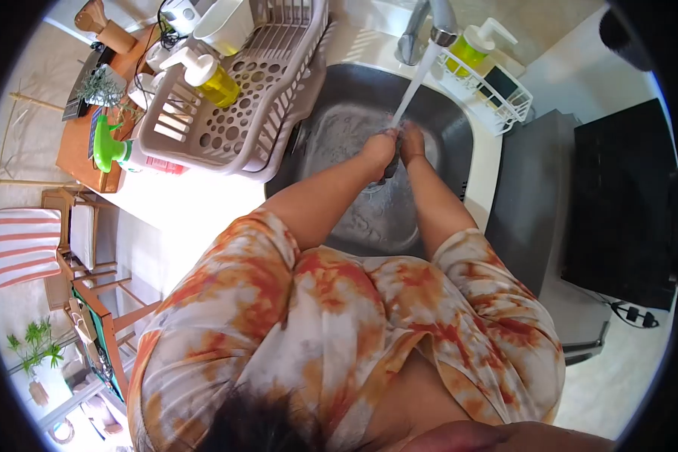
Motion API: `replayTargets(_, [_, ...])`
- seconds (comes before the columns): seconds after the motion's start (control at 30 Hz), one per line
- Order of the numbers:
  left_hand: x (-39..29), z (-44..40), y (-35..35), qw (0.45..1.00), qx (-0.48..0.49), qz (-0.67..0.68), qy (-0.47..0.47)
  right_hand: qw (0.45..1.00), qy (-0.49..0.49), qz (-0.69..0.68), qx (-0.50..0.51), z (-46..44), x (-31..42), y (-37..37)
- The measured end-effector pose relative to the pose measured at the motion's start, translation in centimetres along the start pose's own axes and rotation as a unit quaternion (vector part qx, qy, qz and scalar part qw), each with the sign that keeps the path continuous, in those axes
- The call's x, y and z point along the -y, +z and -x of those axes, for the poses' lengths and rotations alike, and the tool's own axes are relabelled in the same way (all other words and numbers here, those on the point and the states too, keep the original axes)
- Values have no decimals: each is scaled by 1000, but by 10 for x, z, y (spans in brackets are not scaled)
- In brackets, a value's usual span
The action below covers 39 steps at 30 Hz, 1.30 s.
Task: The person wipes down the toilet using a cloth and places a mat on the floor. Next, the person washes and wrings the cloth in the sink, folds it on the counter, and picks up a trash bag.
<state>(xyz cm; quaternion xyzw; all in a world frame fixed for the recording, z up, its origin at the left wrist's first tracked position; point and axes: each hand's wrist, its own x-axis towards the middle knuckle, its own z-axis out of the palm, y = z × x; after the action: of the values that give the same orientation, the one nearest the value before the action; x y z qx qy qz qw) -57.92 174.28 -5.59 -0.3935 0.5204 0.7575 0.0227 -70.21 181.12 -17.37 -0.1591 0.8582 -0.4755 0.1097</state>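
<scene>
Both of my hands are over the grey sink [437,98], in the stream of water that runs from the faucet [443,30]. My left hand [380,149] is curled against a small dark thing [391,167], too unclear to name, which hangs between my hands. Close beside it, my right hand [412,142] is bent toward the same spot under the water. Its fingers are blurred by the splash, so its grip cannot be made out. Water spreads over the sink's bottom around the drain.
Left of the sink stands a dish rack [260,151] with a yellow soap bottle [217,87] in it. A green spray bottle [109,147] is farther left. Behind the sink's right edge are a wire caddy [497,109] and another soap bottle [468,49].
</scene>
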Motion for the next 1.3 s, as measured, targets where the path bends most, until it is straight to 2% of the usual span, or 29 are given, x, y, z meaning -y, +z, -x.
replayTargets(0.03, [5, -16, -4, 1000, 5, -2, 3, 990, -49, 61, 119, -4, -7, -4])
replayTargets(0.07, [20, -44, -11, 1000, -10, 12, 8, 990, -47, 61, 114, 5, 11, -9])
replayTargets(0.13, [15, -44, -18, 1000, -17, 24, 12, 950, -32, 310, -3, 30, 71, -26])
replayTargets(0.17, [-11, -12, -22, 997, -37, 54, -49, 977, -93, 185, 57, 0, 41, -12])
replayTargets(0.2, [-28, 6, -26, 989, -58, 83, -109, 976, -93, 189, 51, 3, 55, -22])
replayTargets(0.23, [-24, -5, -31, 990, -52, 82, -107, 987, 8, 19, 161, 14, 86, -32])
replayTargets(0.27, [-9, -25, -36, 993, -34, 48, -102, 947, 109, -152, 263, 23, 111, -41])
replayTargets(0.33, [-4, -33, -32, 995, -14, 14, -98, 937, 119, -172, 280, 30, 129, -51])
replayTargets(0.4, [-13, -29, -26, 992, 60, -109, -7, 926, 124, -191, 301, 28, 140, -63])
replayTargets(0.47, [-23, -34, -21, 988, 58, -139, 13, 942, 19, -66, 328, 25, 154, -78])
replayTargets(0.6, [-47, -25, -12, 980, 35, -191, 38, 947, -19, 29, 319, 31, 196, -105])
replayTargets(0.67, [-58, -17, -9, 983, 34, -171, 60, 956, -51, -71, 279, 28, 199, -103])
replayTargets(0.73, [-63, -9, -8, 985, 31, -149, 84, 957, -46, -92, 272, 25, 200, -102])
replayTargets(0.8, [-62, -1, -8, 988, 50, -87, 120, 922, 34, -167, 348, 24, 207, -106])
replayTargets(0.83, [-58, -7, -10, 988, 50, -86, 120, 922, 35, -166, 348, 25, 208, -104])
replayTargets(0.93, [-42, -36, -15, 992, 27, -99, 72, 892, 88, -235, 377, 27, 210, -104])
replayTargets(1.0, [-51, -18, -14, 964, 27, -232, 127, 927, 36, -67, 368, 31, 219, -112])
replayTargets(1.03, [-57, -14, -14, 964, 28, -231, 126, 927, 37, -66, 368, 27, 216, -111])
replayTargets(1.07, [-62, -19, -15, 895, 16, -391, 213, 960, -127, 18, 250, 17, 209, -108])
replayTargets(1.1, [-66, -18, -15, 792, 7, -536, 291, 946, -282, 101, 122, 14, 205, -106])
replayTargets(1.13, [-70, -18, -18, 661, 0, -651, 374, 870, -463, 167, -13, 13, 197, -107])
replayTargets(1.17, [-78, -9, -21, 507, -2, -739, 443, 863, -437, 253, -10, 3, 191, -110])
replayTargets(1.2, [-82, -3, -25, 489, -4, -725, 485, 848, -408, 339, -3, -1, 185, -113])
replayTargets(1.23, [-91, 10, -20, 472, -11, -772, 425, 851, -398, 342, 11, 14, 192, -119])
replayTargets(1.27, [-84, -5, -22, 599, -7, -675, 431, 864, -331, 374, 71, 32, 211, -126])
replayTargets(1.3, [-70, -55, -30, 678, 16, -608, 413, 868, -263, 402, 128, 44, 221, -128])
